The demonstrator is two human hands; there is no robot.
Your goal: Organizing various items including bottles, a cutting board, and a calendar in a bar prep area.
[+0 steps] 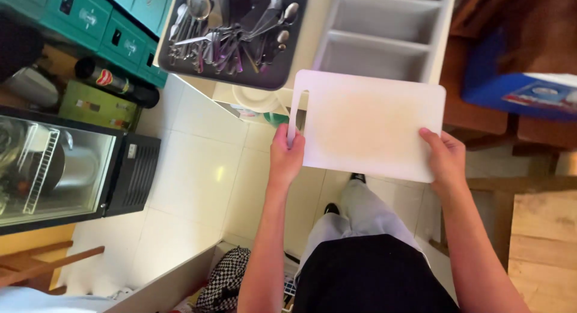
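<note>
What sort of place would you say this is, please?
Most likely a commercial kitchen: a dark tray of mixed cutlery beside a grey divided organiser, a glass-door fridge, and a white cutting board held in both hands.

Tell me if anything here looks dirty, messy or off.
The white cutting board, held by the left hand and right hand, has a brownish stain across its middle. The cutlery lies in a jumbled heap on the dark tray, while the grey organiser beside it looks empty.
</note>
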